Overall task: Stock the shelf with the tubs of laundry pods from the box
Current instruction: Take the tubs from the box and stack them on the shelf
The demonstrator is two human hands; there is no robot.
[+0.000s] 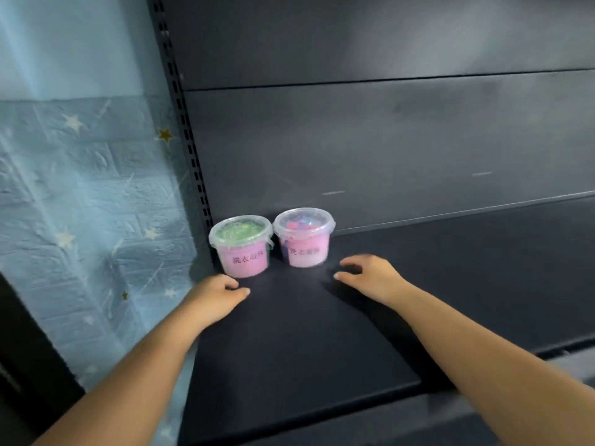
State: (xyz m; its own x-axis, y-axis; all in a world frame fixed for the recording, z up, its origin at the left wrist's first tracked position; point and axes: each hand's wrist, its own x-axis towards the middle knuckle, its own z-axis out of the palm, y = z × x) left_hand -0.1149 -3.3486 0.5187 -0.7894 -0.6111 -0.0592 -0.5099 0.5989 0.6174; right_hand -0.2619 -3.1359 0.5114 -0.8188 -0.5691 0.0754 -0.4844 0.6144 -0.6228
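I see a green tub and a pink tub, 2 side by side in the shelf's back left corner. The left hand and right hand are just in front, loosely curled, gripping nothing.

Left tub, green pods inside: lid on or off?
On: the clear lid sits flush over the left tub, contents visible through it.

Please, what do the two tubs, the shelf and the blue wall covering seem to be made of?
Left tub and right tub: probably clear glossy plastic; the contents show through the lids and the rims shine. Shelf: likely painted metal, dark and matte, with a thin straight edge. Wall covering: perhaps embossed foam or paper, given its raised brick pattern.
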